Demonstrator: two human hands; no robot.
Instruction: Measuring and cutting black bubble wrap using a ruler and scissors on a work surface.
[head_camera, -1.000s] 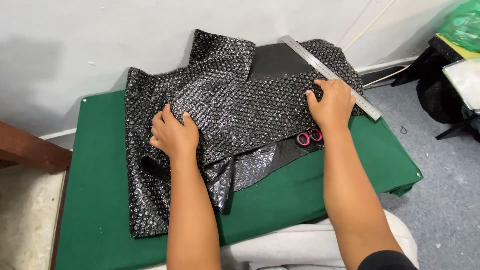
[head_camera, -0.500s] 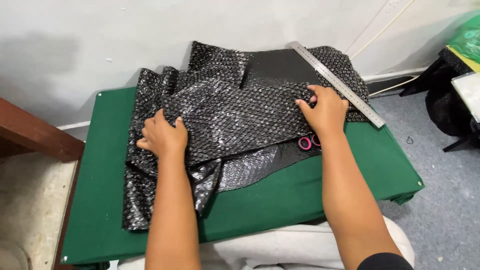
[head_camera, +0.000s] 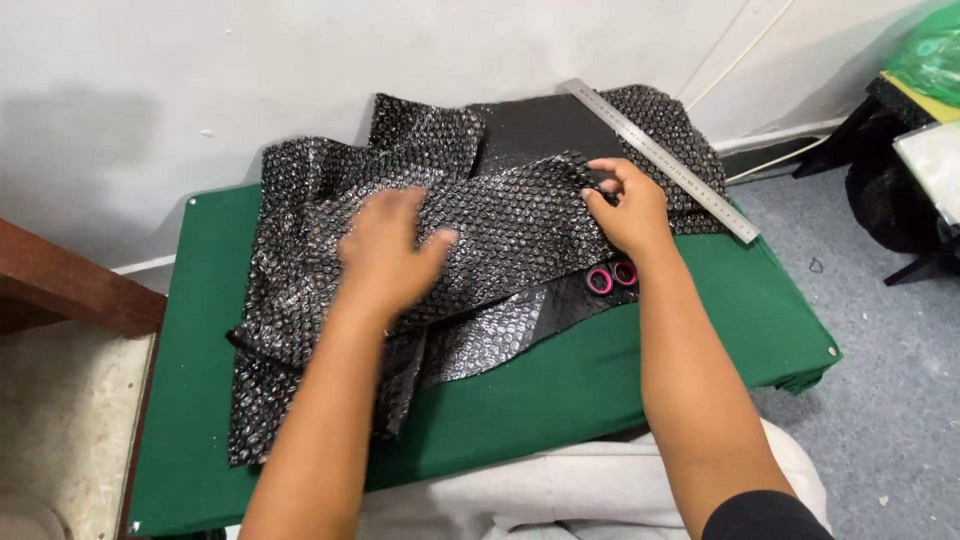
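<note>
A crumpled sheet of black bubble wrap (head_camera: 500, 230) covers most of a low green table (head_camera: 600, 380). My left hand (head_camera: 390, 250) lies flat on the wrap's middle, fingers spread, blurred by motion. My right hand (head_camera: 625, 205) pinches the wrap's folded right edge. Pink scissor handles (head_camera: 611, 277) peek out from under the wrap just below my right wrist. A long metal ruler (head_camera: 660, 158) lies diagonally across the wrap's far right corner, beside my right hand.
The table stands against a white wall (head_camera: 300, 70). A brown wooden ledge (head_camera: 70, 290) is at the left. Black bags (head_camera: 900, 190) and a green plastic bag (head_camera: 925, 50) sit on the grey floor at the right. My pale trousers (head_camera: 560, 490) show below the table edge.
My left hand slid to the right across the wrap, towards the middle. My right hand went from flat to pinching the wrap's edge, and the top layer has folded over.
</note>
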